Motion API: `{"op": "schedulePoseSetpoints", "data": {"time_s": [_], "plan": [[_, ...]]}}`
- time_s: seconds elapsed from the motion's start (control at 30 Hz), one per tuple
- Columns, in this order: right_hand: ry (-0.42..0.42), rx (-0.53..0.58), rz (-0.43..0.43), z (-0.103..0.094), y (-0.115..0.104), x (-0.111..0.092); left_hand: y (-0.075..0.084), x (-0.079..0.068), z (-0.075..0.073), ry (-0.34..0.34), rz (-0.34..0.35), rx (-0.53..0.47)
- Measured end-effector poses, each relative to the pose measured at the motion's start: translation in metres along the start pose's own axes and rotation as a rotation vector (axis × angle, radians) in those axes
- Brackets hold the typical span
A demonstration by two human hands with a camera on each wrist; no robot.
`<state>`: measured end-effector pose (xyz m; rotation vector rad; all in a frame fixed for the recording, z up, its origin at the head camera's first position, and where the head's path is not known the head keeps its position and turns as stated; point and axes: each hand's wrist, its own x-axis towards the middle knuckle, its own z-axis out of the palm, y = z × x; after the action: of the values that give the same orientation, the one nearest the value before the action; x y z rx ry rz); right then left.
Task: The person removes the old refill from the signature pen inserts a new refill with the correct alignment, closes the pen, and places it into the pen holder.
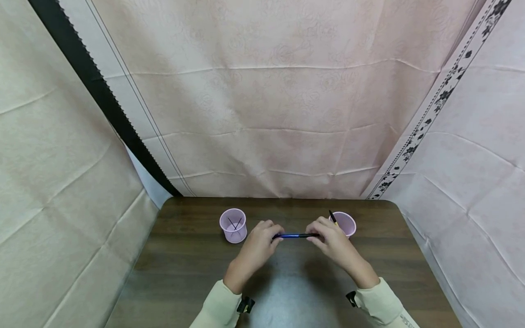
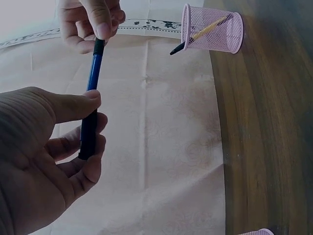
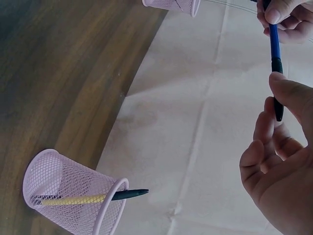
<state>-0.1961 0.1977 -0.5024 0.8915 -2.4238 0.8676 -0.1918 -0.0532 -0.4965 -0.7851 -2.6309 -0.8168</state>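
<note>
A blue pen with black ends is held level between both hands over the table. My left hand pinches one end between thumb and fingers; in the left wrist view that black end pokes out below the fingertips. The other end, by the black grip, is pinched by my right hand, and its dark tip shows past the thumb. Just behind the right hand stands a pink mesh cup holding a yellow pen with a black end.
Another pink mesh cup, with thin dark sticks inside, stands left of the left hand. Both cups are toward the far side of the brown wooden table. Pale patterned cloth hangs behind the table and along both sides.
</note>
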Motion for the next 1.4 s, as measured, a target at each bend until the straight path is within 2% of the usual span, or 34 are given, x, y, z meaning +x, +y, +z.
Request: {"op": "schedulePoseSetpoints", "data": {"time_s": [0.2,0.4,0.53,0.73,1.0,1.17,1.4], "plan": [[0.0,0.007,-0.004,-0.0004,0.0,-0.0001,0.0006,-0.0005,-0.0006,-0.015,0.002,0.04],[-0.08,0.021,0.054,-0.0056,-0.0009,0.0002,0.001,-0.0003,0.0002,0.008,0.01,0.044],[-0.119,-0.001,0.053,-0.0066,-0.0004,0.0005,0.0017,-0.0002,0.0007,0.013,0.021,0.062],[-0.097,-0.024,0.004,-0.0048,0.0001,0.0,0.0033,-0.0004,0.0007,-0.018,0.009,0.083],[-0.047,0.005,-0.033,-0.001,-0.0002,0.0,0.0045,0.0001,-0.0001,-0.039,-0.008,0.083],[-0.036,0.031,-0.014,0.0005,-0.0005,-0.0011,0.0046,0.0002,-0.0001,-0.028,-0.01,0.075],[-0.062,0.054,0.062,-0.0027,0.0015,-0.0025,0.0036,0.0001,0.0007,-0.002,-0.008,0.044]]}}
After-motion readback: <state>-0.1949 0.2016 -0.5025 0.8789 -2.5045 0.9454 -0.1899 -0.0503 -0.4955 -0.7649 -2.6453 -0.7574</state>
